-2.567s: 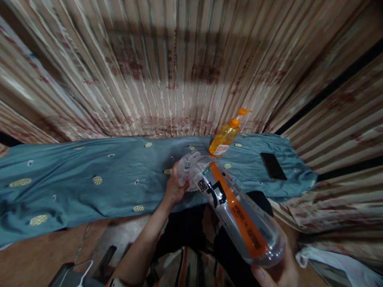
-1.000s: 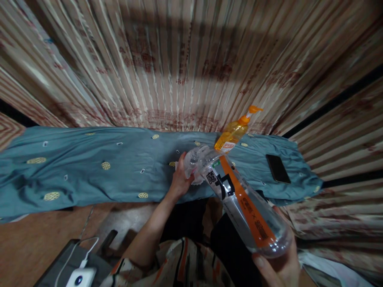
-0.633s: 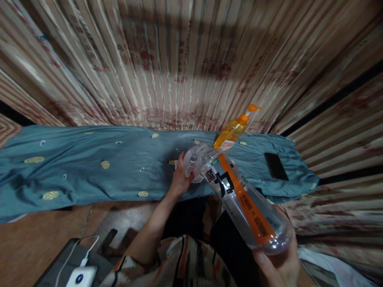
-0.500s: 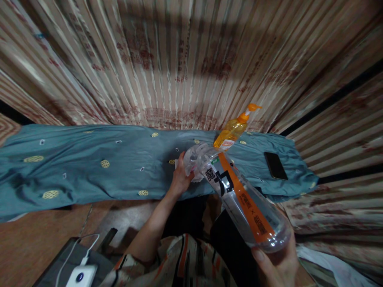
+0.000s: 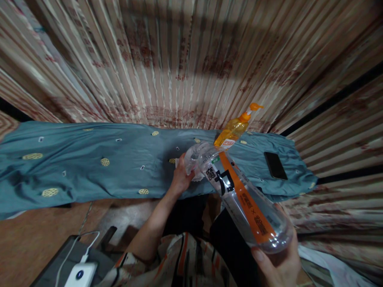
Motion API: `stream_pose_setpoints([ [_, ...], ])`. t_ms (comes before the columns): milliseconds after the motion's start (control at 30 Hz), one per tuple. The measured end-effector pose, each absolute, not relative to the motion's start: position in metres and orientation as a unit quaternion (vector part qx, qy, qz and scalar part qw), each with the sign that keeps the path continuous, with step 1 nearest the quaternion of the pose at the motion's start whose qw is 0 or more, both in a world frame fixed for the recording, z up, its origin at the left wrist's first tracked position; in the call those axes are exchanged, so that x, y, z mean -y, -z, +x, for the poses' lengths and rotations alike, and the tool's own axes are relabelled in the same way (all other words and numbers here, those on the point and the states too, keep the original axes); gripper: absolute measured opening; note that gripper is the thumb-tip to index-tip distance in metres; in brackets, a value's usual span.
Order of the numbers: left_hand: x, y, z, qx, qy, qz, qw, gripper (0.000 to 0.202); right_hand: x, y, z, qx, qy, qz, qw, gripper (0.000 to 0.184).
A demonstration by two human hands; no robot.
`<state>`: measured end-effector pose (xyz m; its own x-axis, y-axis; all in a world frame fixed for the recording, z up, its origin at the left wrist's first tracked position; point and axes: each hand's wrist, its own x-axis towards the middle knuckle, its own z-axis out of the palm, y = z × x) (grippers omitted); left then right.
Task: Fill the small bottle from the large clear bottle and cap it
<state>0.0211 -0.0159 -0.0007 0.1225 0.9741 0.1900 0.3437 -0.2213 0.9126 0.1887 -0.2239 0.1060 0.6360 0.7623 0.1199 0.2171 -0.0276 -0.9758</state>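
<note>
A big see-through plastic bottle with an orange and black printed label slants across my lap, its base to the lower right. My right hand cups the base from below and behind. At the bottle's upper left end, my left hand is closed around a crumpled white tissue pressed to the clear plastic there. The exact shape of the bottle's top is blurred and partly hidden by the fingers. Just behind it stands an amber pump bottle with an orange pump head.
A teal patterned cloth covers the narrow table. On its right part lies a black phone. A pleated curtain hangs behind and at the sides. Lower left, a white device with a plugged-in cable rests on a dark surface.
</note>
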Motion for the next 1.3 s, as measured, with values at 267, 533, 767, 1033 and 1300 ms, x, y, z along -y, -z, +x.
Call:
stream_pose_setpoints([
  [267, 0.0169, 0.0008, 0.0213, -0.508, -0.429, 0.649, 0.370, 0.076, 0.2234, -0.1076, 0.1882, 0.348, -0.235, -0.688, 0.591, 0.111],
  [533, 0.0162, 0.0007, 0.0216, -0.507, -0.435, 0.647, 0.369, 0.075, 0.2248, -0.1058, 0.1899, 0.352, -0.223, -0.698, 0.583, 0.095],
  [767, 0.0161, 0.0032, 0.0206, -0.510, -0.430, 0.648, 0.369, 0.077, 0.2248, -0.1060, 0.1889, 0.339, -0.235, -0.694, 0.590, 0.095],
  [1033, 0.0178, -0.0037, 0.0217, -0.520, -0.419, 0.645, 0.371, 0.074, 0.2242, -0.1102, 0.1864, 0.337, -0.248, -0.693, 0.587, 0.098],
  [1300, 0.0170, -0.0013, 0.0213, -0.530, -0.410, 0.642, 0.372, 0.076, 0.2253, -0.1011, 0.1931, 0.333, -0.226, -0.684, 0.608, 0.094],
])
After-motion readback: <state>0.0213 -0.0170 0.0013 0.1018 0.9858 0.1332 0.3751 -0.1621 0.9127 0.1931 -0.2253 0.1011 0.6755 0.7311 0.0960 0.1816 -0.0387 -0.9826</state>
